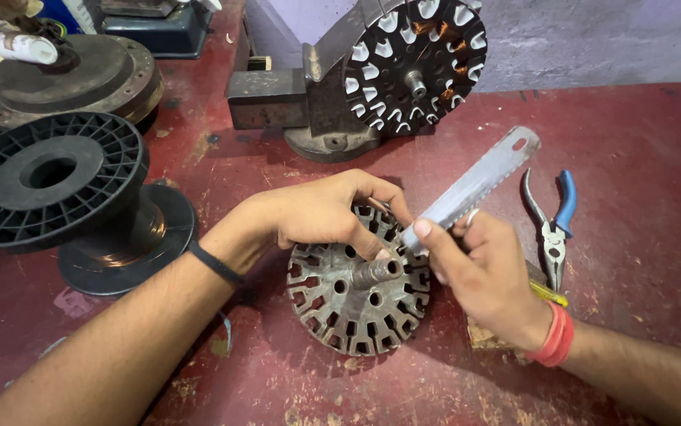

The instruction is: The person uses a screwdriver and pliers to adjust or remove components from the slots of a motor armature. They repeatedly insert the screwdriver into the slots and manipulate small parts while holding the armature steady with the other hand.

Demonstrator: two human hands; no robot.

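Observation:
A round slotted metal stator core (pixel 356 304) with a short centre shaft lies flat on the red table (pixel 640 158). My left hand (pixel 321 213) rests on the core's far rim, fingers curled over its slots. My right hand (pixel 486 276) grips a grey hacksaw blade (pixel 475 185) near its lower end; the blade slants up to the right, its lower tip at the core's slots next to my left fingers.
Blue-handled pliers (pixel 553 225) lie right of the blade. A second stator with copper windings (pixel 415 59) is clamped upright in a grey vise (pixel 301 102) behind. A black plastic spool (pixel 64 193) stands at left, a dark round housing (pixel 64 79) beyond it.

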